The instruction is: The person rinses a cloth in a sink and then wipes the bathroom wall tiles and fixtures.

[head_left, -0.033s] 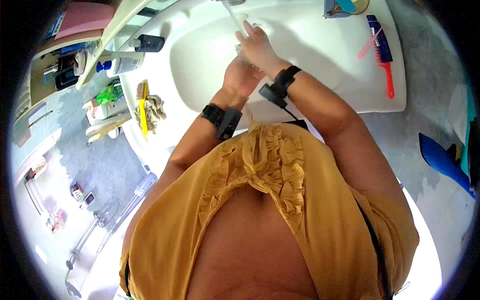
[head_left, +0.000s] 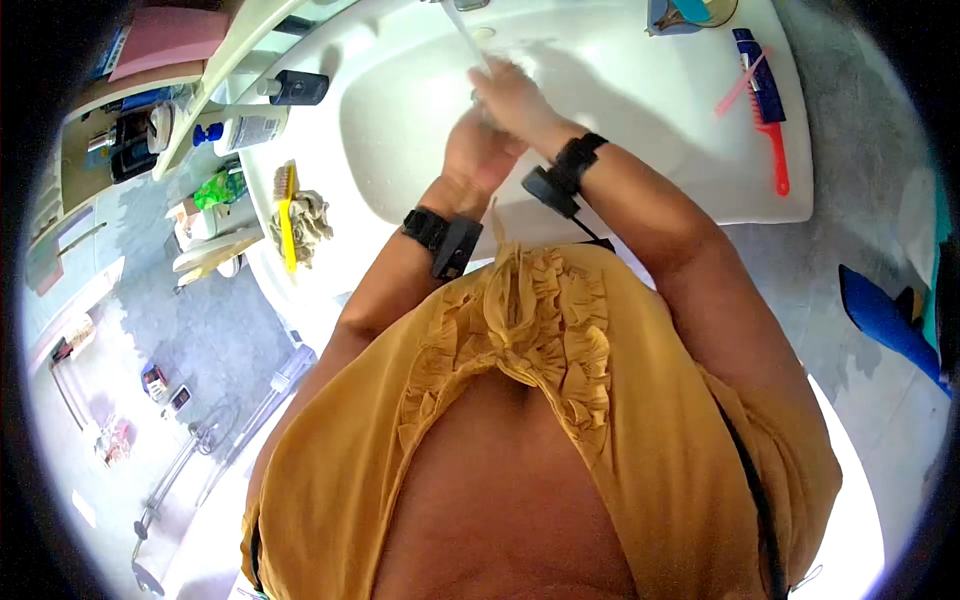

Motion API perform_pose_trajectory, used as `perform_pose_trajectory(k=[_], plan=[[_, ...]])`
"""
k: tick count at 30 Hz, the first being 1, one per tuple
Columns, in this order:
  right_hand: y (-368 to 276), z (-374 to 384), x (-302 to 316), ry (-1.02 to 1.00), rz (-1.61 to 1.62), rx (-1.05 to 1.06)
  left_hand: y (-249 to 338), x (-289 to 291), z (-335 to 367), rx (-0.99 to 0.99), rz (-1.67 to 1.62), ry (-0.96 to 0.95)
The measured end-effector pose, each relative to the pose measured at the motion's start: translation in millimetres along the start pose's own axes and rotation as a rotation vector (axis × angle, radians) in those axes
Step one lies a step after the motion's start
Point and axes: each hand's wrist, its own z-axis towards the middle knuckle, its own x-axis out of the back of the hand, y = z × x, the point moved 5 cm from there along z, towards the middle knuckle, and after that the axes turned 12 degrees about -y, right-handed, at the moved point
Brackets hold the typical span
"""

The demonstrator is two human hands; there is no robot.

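Note:
Over the white sink basin (head_left: 385,150), my two hands meet in the water stream (head_left: 462,35) from the tap (head_left: 470,5). My right hand (head_left: 515,100) lies across the fingers of my left hand, its own fingers bent and pressed together around them. Palm up and lower down, my left hand (head_left: 480,155) reaches under it; the left fingers are mostly hidden. Both hands look wet and slightly blurred. Black straps with small boxes circle my left wrist (head_left: 445,240) and right wrist (head_left: 565,175).
On the sink's left rim are a yellow-handled brush (head_left: 289,220), a crumpled cloth (head_left: 312,225), a white pump bottle (head_left: 245,131) and a dark bottle (head_left: 300,87). A red comb (head_left: 776,160) and a dark blue tube (head_left: 762,85) lie on the right rim.
My right hand has slid slightly down over my left hand. Its fingers, stretched out and apart before, are now bent closer together. My left hand has barely moved.

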Motion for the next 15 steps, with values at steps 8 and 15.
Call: perform_pose_trajectory(k=[8,15], plan=[[-63,-33,26,-0.136,-0.014,0.318,32,7,-21,0.098,0.194,0.221],[-55,-22,3,-0.182,0.120,0.145,19,25,-13,0.126,-0.048,-0.076]])
